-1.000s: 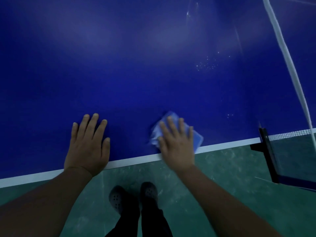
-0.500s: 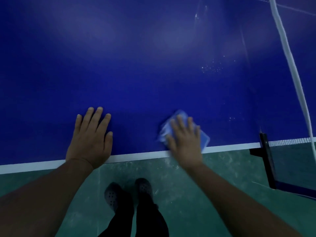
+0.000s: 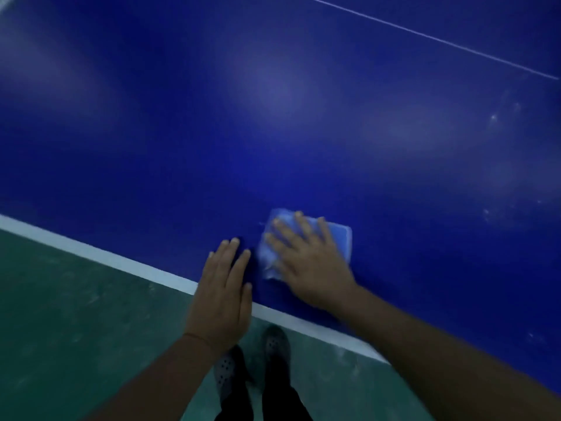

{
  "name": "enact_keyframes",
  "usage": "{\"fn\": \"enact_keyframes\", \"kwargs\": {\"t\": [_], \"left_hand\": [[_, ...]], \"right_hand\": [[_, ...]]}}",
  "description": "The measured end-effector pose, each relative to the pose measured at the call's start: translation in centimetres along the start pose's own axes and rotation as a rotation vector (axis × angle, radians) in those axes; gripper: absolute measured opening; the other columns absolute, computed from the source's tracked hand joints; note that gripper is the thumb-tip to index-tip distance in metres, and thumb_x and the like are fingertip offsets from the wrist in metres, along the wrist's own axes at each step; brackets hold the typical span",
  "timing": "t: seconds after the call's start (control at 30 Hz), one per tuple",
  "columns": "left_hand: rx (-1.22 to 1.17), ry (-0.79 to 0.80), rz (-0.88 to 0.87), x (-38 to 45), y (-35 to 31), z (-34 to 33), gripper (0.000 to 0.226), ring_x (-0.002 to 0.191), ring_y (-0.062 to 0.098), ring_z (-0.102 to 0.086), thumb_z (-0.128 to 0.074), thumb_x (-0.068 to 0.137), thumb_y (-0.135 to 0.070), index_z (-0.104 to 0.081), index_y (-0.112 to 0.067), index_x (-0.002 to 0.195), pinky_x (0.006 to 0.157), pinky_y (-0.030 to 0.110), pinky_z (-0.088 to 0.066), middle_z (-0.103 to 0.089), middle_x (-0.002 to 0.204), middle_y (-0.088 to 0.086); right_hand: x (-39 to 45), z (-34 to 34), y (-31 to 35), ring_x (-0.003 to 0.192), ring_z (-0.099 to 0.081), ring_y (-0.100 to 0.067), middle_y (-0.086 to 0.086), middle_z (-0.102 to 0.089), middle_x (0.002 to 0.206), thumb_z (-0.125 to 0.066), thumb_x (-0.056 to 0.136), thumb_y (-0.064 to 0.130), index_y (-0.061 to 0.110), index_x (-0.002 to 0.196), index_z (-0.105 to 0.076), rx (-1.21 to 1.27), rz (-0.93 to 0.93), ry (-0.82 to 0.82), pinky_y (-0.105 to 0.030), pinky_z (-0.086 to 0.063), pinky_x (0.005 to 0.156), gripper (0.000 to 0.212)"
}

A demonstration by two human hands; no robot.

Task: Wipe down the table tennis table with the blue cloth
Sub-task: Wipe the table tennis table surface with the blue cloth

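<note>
1. Task looked partway through at best: the dark blue table tennis worktop [image 3: 303, 132] was being wiped close to its near long edge, and the folded light-blue rectangular cloth [image 3: 337, 238] lay flat on the surface just inside the white edge stripe [image 3: 127, 262].
2. What was left, judging by the surface: pale specks and dusty smears [image 3: 498, 123] showed toward the right and far side, well apart from the cloth, so that stretch seemed not yet cleaned. The broad middle showed only soft light glare; could not tell whether it was clean or dirty.
3. A thin white line [image 3: 425, 38] crossed the far right part of the worktop; nothing rested on the surface there.
4. Right hand [image 3: 306, 262] lay palm-down on top of the cloth, fingers straight and slightly spread, pressing it onto the worktop rather than curling round it. Cloth edges stuck out past the fingertips and to the hand's right side. Hand was a bit blurred.
5. Left hand [image 3: 224, 296] was flat, fingers straight and close together, holding nothing. Its fingertips rested on the blue surface just beside the cloth, its palm lying over the white edge stripe at the near edge.
6. Both forearms reached in from the bottom of the view; the two hands sat near each other, apart but close.
7. Below the near edge: green floor [image 3: 76, 329], and the person's dark perforated clog shoes [image 3: 273, 344] and dark trousers.
</note>
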State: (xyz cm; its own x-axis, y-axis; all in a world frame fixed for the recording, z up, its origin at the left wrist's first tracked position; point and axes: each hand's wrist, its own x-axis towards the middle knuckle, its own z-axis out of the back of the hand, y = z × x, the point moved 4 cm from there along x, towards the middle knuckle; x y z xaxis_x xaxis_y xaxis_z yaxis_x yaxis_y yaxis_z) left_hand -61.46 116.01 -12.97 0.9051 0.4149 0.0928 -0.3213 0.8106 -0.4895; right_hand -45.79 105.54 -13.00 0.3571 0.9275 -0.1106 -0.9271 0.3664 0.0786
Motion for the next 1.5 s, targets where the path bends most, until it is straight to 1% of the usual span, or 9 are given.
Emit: {"fn": "enact_keyframes", "kwargs": {"t": [0.2, 0.4, 0.5, 0.67, 0.83, 1.0, 1.07, 1.3, 1.5], "left_hand": [[0.190, -0.069, 0.391, -0.8, 4.0, 2.0, 0.061, 0.155, 0.030, -0.011, -0.030, 0.101, -0.036, -0.035, -0.003, 0.153, 0.125, 0.050, -0.006, -0.024, 0.164, 0.015], [0.227, -0.121, 0.569, 1.1, 5.4, 2.5, 0.064, 0.154, 0.031, -0.013, -0.028, 0.100, -0.040, -0.037, -0.003, 0.152, 0.124, 0.052, -0.002, -0.026, 0.163, 0.015], [0.278, -0.091, 0.568, 1.4, 5.4, 2.2, 0.064, 0.154, 0.031, -0.014, -0.028, 0.100, -0.043, -0.038, -0.006, 0.152, 0.123, 0.057, -0.003, -0.028, 0.163, 0.015], [0.276, -0.094, 0.542, 1.1, 5.5, 2.0, 0.064, 0.153, 0.033, -0.017, -0.032, 0.098, -0.042, -0.040, -0.007, 0.152, 0.121, 0.061, -0.009, -0.029, 0.162, 0.016], [0.292, -0.123, 0.517, 1.0, 5.6, 2.0, 0.064, 0.152, 0.034, -0.021, -0.033, 0.098, -0.043, -0.043, -0.008, 0.151, 0.119, 0.063, -0.014, -0.030, 0.162, 0.015], [0.268, -0.113, 0.519, 1.1, 5.4, 1.9, 0.064, 0.153, 0.033, -0.019, -0.035, 0.097, -0.045, -0.043, -0.009, 0.151, 0.117, 0.065, -0.017, -0.029, 0.162, 0.014], [0.259, -0.120, 0.515, 1.2, 5.5, 1.9, 0.064, 0.153, 0.033, -0.019, -0.036, 0.097, -0.044, -0.045, -0.009, 0.150, 0.117, 0.065, -0.017, -0.029, 0.162, 0.015], [0.203, -0.135, 0.540, 1.3, 5.4, 2.5, 0.062, 0.153, 0.030, -0.019, -0.039, 0.097, -0.043, -0.044, -0.014, 0.151, 0.118, 0.061, -0.015, -0.030, 0.163, 0.011], [0.040, -0.347, 0.642, -1.5, 6.0, 2.8, 0.055, 0.151, 0.033, -0.023, -0.042, 0.097, -0.029, -0.043, -0.008, 0.147, 0.119, 0.057, -0.021, -0.033, 0.160, 0.016]], "right_hand": [[8.3, 2.3, -8.7, 0.153, -0.003, -0.036, 0.003, -0.006, 0.168, -0.011, 0.105, 0.049, 0.029, 0.160, -0.012, 0.111, -0.672, -0.036, -0.065, -0.008, 0.119, 0.059], [7.9, 0.8, 3.2, 0.152, -0.019, -0.034, 0.002, -0.027, 0.164, -0.029, 0.105, 0.049, 0.030, 0.154, -0.033, -0.022, 0.323, 0.029, -0.063, -0.015, 0.119, 0.053], [13.4, 1.8, -3.5, 0.147, -0.028, -0.040, -0.003, -0.033, 0.161, -0.028, 0.104, 0.047, 0.027, 0.153, -0.035, -0.089, 0.070, -0.072, -0.068, -0.026, 0.111, 0.053], [20.5, 4.0, -7.0, 0.152, -0.007, -0.038, 0.000, -0.013, 0.168, -0.019, 0.106, 0.046, 0.027, 0.159, -0.018, 0.115, -0.511, -0.069, -0.068, -0.010, 0.117, 0.056], [17.0, 1.8, 5.1, 0.150, -0.021, -0.037, 0.000, -0.029, 0.163, -0.028, 0.104, 0.047, 0.029, 0.154, -0.034, -0.021, 0.473, 0.035, -0.066, -0.016, 0.117, 0.054], [27.7, 3.7, -6.1, 0.146, -0.022, -0.047, -0.002, -0.027, 0.163, -0.031, 0.105, 0.047, 0.027, 0.155, -0.032, -0.019, -0.210, -0.109, -0.069, -0.020, 0.113, 0.054], [31.6, 4.7, -5.8, 0.149, -0.014, -0.044, 0.000, -0.019, 0.166, -0.029, 0.105, 0.047, 0.028, 0.157, -0.026, 0.052, -0.271, -0.094, -0.067, -0.011, 0.116, 0.055], [38.5, 4.3, 10.9, 0.152, -0.008, -0.038, 0.007, -0.013, 0.167, -0.020, 0.104, 0.052, 0.034, 0.158, -0.018, -0.012, 0.158, -0.043, -0.063, -0.007, 0.118, 0.057], [25.7, 1.6, 18.3, 0.150, -0.020, -0.040, 0.004, -0.026, 0.164, -0.018, 0.102, 0.054, 0.034, 0.155, -0.032, -0.113, 0.830, 0.049, -0.062, -0.014, 0.118, 0.058]]}}
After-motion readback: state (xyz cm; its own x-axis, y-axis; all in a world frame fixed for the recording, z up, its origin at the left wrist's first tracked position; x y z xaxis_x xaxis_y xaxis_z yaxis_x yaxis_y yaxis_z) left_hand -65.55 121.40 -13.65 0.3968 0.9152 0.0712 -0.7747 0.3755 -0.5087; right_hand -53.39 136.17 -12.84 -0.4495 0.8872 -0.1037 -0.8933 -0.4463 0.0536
